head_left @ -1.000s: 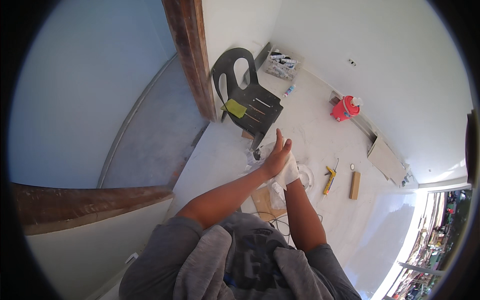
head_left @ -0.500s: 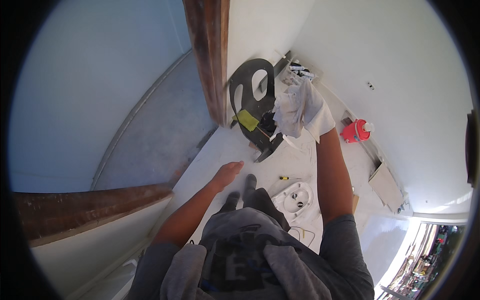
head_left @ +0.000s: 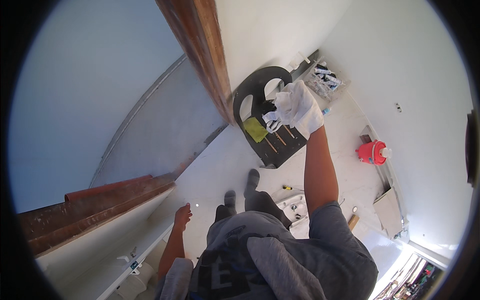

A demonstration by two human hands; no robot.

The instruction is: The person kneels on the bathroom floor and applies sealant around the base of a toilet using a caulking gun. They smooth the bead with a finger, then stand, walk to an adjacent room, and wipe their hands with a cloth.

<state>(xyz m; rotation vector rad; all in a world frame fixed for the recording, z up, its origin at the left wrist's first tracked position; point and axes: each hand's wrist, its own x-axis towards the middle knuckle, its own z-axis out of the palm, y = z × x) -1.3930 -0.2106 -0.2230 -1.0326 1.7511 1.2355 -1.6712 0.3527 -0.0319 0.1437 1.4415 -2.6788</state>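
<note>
My right hand (head_left: 317, 134) reaches forward above a black plastic chair (head_left: 262, 92), closed on a crumpled white cloth (head_left: 299, 106). The cloth covers its fingers. Beneath and beside it on the chair seat lie a yellow-green cloth (head_left: 256, 130), several wooden-looking sticks or handles (head_left: 280, 139) and a white-and-dark bundle (head_left: 271, 121). Low at the left, my left hand (head_left: 183, 215) hangs over the pale floor near the wall's edge, fingers loosely bent and holding nothing.
Wooden door frame (head_left: 200, 50) stands left of the chair. At the back is a clear box (head_left: 327, 82) of tubes; to the right, a red drink jug (head_left: 371, 152). On the floor lie a yellow-handled screwdriver (head_left: 287, 188) and a white oval piece like a toilet seat (head_left: 296, 209).
My view has shifted, bringing more of the chair seat into sight. My left hand has drawn back to the left and lower. The white cloth is still in my right hand.
</note>
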